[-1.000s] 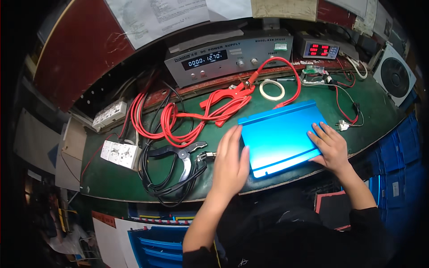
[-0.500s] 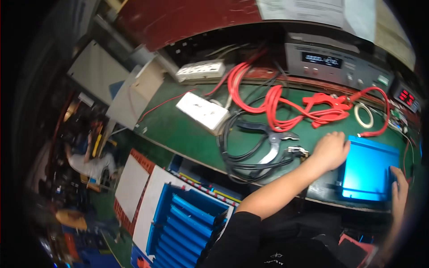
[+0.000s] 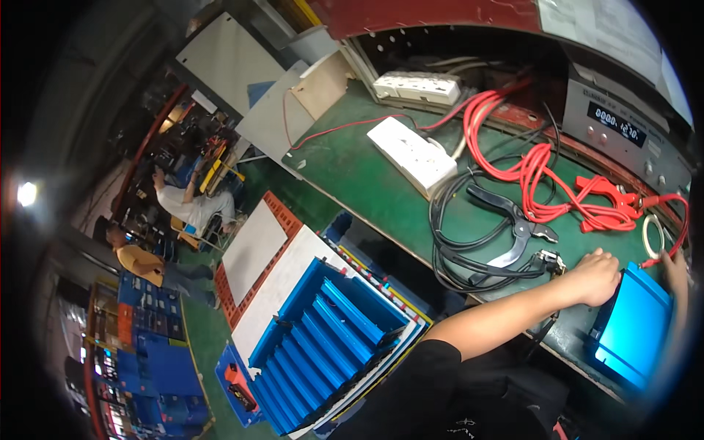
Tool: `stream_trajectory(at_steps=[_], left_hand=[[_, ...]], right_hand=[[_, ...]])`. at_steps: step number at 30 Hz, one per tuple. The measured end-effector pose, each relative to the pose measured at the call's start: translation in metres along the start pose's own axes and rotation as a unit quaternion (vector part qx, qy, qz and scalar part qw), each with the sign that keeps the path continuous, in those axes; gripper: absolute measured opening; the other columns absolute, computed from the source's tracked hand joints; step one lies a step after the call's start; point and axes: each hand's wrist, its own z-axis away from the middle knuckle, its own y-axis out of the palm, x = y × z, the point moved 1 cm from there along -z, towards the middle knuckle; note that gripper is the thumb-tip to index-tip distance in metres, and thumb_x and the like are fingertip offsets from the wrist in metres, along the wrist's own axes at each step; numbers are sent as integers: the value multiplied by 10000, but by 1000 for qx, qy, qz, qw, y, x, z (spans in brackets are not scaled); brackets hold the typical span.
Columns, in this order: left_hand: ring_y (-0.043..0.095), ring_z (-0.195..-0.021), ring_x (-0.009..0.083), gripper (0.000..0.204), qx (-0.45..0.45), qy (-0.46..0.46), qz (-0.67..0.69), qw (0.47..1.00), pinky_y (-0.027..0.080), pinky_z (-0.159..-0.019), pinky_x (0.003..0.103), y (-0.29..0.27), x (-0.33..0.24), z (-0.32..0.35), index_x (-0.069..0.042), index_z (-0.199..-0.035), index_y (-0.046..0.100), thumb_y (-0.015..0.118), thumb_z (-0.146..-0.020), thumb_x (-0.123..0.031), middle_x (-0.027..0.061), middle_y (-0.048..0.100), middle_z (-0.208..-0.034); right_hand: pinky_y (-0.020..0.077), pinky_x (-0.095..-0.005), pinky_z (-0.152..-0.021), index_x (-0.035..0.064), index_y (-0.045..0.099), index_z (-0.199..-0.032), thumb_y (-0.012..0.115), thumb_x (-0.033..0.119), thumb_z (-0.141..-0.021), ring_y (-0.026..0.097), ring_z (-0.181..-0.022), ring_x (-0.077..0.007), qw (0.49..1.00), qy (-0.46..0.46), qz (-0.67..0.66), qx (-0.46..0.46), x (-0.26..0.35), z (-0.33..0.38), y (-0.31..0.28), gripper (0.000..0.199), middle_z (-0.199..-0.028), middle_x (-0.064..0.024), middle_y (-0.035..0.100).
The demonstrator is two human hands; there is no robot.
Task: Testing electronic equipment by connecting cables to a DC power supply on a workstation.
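My left hand [image 3: 603, 279] is closed at the far left corner of a flat blue metal case [image 3: 636, 323]; whatever its fingers hold is hidden. Beyond the case's far right corner, my right hand [image 3: 676, 275] has its fingers stretched out beside the end of a red cable [image 3: 685, 233], somewhat blurred. Whether it touches that cable I cannot tell. Left of my left hand lies a metal connector [image 3: 550, 262] on black cables [image 3: 449, 246]. A black-handled clamp [image 3: 519, 229] rests among those cables. Behind are a coiled red cable [image 3: 534, 176] and a red clip [image 3: 612, 202].
White power strips [image 3: 414, 158] sit on the green bench [image 3: 352, 158]. A grey power supply [image 3: 623, 121] stands at the back right, a cream ring [image 3: 652, 233] before it. Left of me, blue metal cases [image 3: 323, 330] stand on a stack. Farther left, a person sits [image 3: 194, 209] and another stands [image 3: 143, 264].
My view has swung left, so the bench items sit farther right. My right hand has left the case's right edge for the red cable's end. My left hand stays at the case's corner.
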Motion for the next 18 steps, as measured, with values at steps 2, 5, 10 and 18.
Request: stream_trajectory(at_steps=[2,5,10,18], left_hand=[[622,-1019,455,339,31,-36,-31,998,478,-911,546,-32,-4,12,47,-929,626,453,-1008,-233,271,660,-1002],[663,-843,434,418,28,-30,-60,997,530,-765,541,-32,-11,11,29,-810,662,416,-1029,-228,245,686,-846],[653,-815,455,216,-65,-33,-47,996,536,-727,543,-26,-30,10,26,-980,512,492,-982,-189,266,637,-902],[622,-900,508,372,119,-106,-43,986,481,-791,594,-40,-13,-11,3,-1018,544,344,-1058,-308,316,649,-886]], right_hand=[[416,-292,-517,22,586,-1102,599,322,-992,515,-580,-99,980,119,-82,135,68,-5,20,320,-759,-17,580],[427,-298,-515,5,582,-1088,592,300,-993,527,-566,-113,967,168,-91,168,93,-2,4,310,-758,-42,589],[433,-306,-529,7,589,-1072,604,332,-979,542,-583,-123,968,185,-45,165,118,10,-24,338,-757,-47,588],[523,-411,-821,0,646,-1100,609,397,-936,669,-876,-248,967,152,55,198,199,-5,-33,431,-945,-153,709]])
